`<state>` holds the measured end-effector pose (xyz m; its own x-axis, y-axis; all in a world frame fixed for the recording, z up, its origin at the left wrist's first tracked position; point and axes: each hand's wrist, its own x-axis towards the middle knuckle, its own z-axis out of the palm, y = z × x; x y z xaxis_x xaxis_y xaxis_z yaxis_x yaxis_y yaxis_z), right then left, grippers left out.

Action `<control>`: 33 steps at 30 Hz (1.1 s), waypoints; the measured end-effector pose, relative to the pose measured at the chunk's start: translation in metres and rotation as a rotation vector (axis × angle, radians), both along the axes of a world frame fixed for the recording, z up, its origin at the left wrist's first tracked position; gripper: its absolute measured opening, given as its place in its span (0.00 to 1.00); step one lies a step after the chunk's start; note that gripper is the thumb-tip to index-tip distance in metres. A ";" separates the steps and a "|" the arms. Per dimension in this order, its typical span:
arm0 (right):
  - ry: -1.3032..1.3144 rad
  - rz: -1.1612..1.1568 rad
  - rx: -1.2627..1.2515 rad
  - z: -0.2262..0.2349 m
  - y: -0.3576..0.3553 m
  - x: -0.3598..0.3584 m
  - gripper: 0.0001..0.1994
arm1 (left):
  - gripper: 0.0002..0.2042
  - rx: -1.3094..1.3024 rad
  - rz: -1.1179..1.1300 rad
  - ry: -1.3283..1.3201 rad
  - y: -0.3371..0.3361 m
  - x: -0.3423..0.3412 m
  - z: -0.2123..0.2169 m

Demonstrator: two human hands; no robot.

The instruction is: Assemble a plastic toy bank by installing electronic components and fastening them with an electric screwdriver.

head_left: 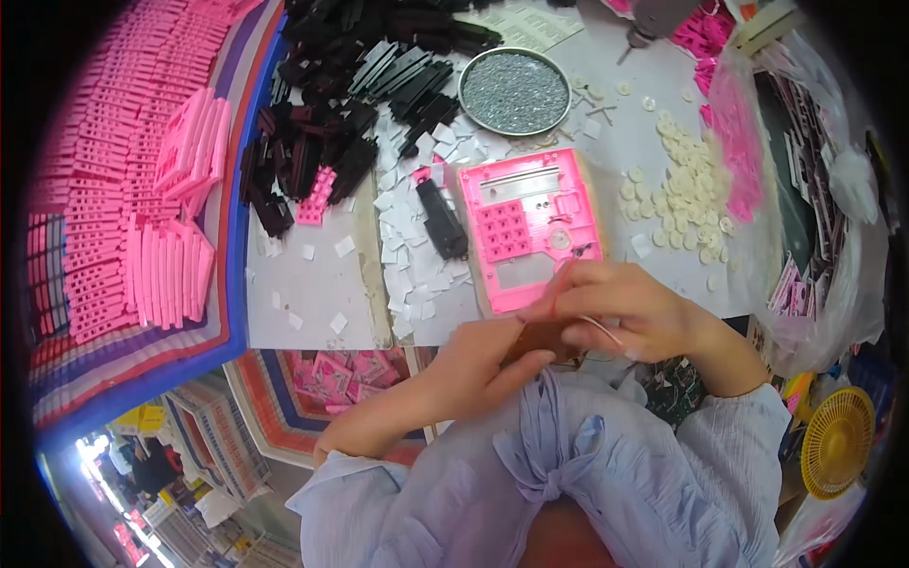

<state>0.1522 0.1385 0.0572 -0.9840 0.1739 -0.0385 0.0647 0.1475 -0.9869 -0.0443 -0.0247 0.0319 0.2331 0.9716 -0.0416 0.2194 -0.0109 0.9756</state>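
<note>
My left hand (pixel 485 364) is closed around a small brown circuit board (pixel 542 337), held close to my body at the table's near edge. My right hand (pixel 625 305) bends over the same board with its fingertips pinched. A thin white wire (pixel 599 328) loops out by those fingers, and a reddish strand shows near the fingertips. Just beyond both hands lies a pink calculator casing (pixel 566 210), inner side up, with a pink keypad (pixel 503 231) in it. Left of the casing rests a long black plastic part (pixel 441 220).
A round tin of small metal screws (pixel 515 90) stands behind the casing. Black parts (pixel 312 123) heap up at the far left, white squares (pixel 402 256) nearer, cream discs (pixel 682 185) to the right. Pink casings (pixel 170 270) fill a blue-edged crate. A yellow fan (pixel 837 443) is at lower right.
</note>
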 end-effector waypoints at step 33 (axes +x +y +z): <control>0.086 -0.389 1.106 -0.030 0.017 -0.053 0.27 | 0.27 0.365 0.064 0.950 0.028 -0.034 -0.020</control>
<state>0.0991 0.1552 0.0270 -0.8492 0.3607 0.3858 0.2339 0.9118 -0.3377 -0.0778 0.0038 0.0123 0.2052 0.9714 0.1193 0.9118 -0.2340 0.3373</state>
